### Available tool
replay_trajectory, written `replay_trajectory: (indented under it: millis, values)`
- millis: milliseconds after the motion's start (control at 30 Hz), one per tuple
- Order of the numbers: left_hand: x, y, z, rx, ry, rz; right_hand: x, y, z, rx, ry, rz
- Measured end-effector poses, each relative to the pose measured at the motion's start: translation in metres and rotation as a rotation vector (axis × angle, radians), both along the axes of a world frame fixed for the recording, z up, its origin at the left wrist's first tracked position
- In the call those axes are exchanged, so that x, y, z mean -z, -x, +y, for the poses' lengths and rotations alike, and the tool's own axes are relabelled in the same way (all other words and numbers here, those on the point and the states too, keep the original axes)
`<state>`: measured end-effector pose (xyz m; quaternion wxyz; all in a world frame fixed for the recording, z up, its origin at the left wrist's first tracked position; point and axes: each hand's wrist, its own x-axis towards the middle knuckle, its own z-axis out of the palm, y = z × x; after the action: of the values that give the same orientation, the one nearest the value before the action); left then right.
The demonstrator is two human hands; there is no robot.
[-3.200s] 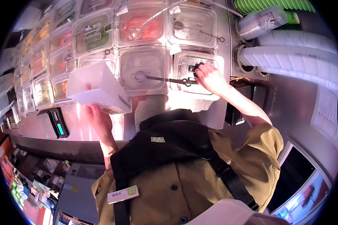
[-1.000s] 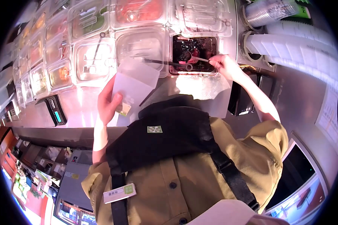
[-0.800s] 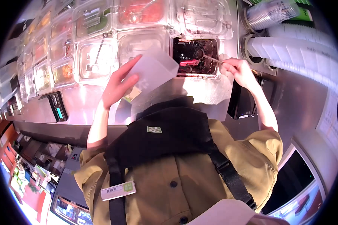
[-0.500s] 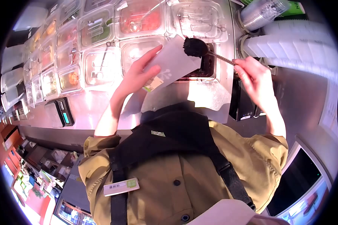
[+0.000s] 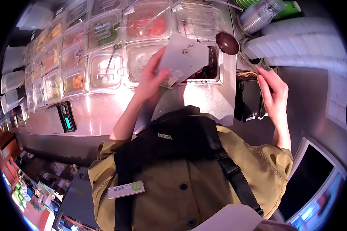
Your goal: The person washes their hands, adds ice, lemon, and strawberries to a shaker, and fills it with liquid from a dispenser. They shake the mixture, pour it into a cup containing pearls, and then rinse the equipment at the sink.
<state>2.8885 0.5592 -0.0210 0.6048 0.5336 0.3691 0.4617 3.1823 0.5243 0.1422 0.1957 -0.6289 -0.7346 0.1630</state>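
Observation:
My left hand (image 5: 153,76) is wrapped round a translucent white cup (image 5: 181,61), tilted over the counter. Dark smears mark the cup's side, and its inside is mostly hidden. In my right hand (image 5: 273,90) is the handle of a serving spoon, pinched between the fingers. The spoon's bowl (image 5: 227,43) is shiny dark brown and sits to the right of the cup, apart from it. Below and between them lies an uncovered metal pan (image 5: 219,75) with dark, wet contents, partly behind the cup.
Rows of clear lidded food containers (image 5: 106,71) fill the counter to the left. A digital scale (image 5: 61,117) stands at the front left. Stacked clear cups (image 5: 260,17) and long white cup stacks (image 5: 297,44) lie at the right, above a black device (image 5: 247,100).
The spoon has moved right, away from the cup's mouth. The black lump it carried no longer shows on it. The cup has shifted slightly and now has dark smears.

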Motion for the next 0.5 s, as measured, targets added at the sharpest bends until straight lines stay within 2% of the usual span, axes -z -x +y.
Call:
replay_trajectory:
  millis: [67,133,200,233,267,300,333,400,433,467,500]
  values:
    - [0.001,0.010,-0.011,-0.079,0.041,-0.058,0.038,-0.018,0.002,-0.084,-0.068,-0.145]
    - [0.003,0.027,-0.023,-0.153,0.034,-0.006,0.090,-0.022,0.009,-0.151,0.010,-0.445]
    - [-0.010,0.044,-0.046,-0.289,0.270,0.046,0.153,-0.018,0.023,-0.175,0.176,-0.546]
    - [-0.011,0.054,-0.057,-0.388,0.129,0.111,0.174,-0.011,0.028,-0.242,0.124,-0.577]
    - [-0.006,0.069,-0.071,-0.493,-0.009,0.180,0.185,-0.005,0.035,-0.316,0.072,-0.607]
    - [0.036,0.117,-0.094,-0.533,0.031,0.080,0.182,0.000,0.042,-0.349,-0.010,-0.631]
    - [0.040,0.129,-0.122,-0.638,0.073,0.095,0.180,0.006,0.045,-0.387,-0.084,-0.647]
    - [0.018,0.132,-0.164,-0.899,0.089,0.098,0.156,0.022,0.067,-0.356,-0.150,-0.575]
    - [-0.007,0.123,-0.179,-1.055,0.058,0.097,0.163,0.024,0.090,-0.325,-0.199,-0.660]
    - [-0.019,0.118,-0.195,-1.186,-0.045,-0.041,0.168,0.020,0.118,-0.389,-0.313,-0.662]
    - [-0.027,0.123,-0.218,-1.266,0.012,0.051,0.168,0.024,0.142,-0.413,-0.348,-0.639]
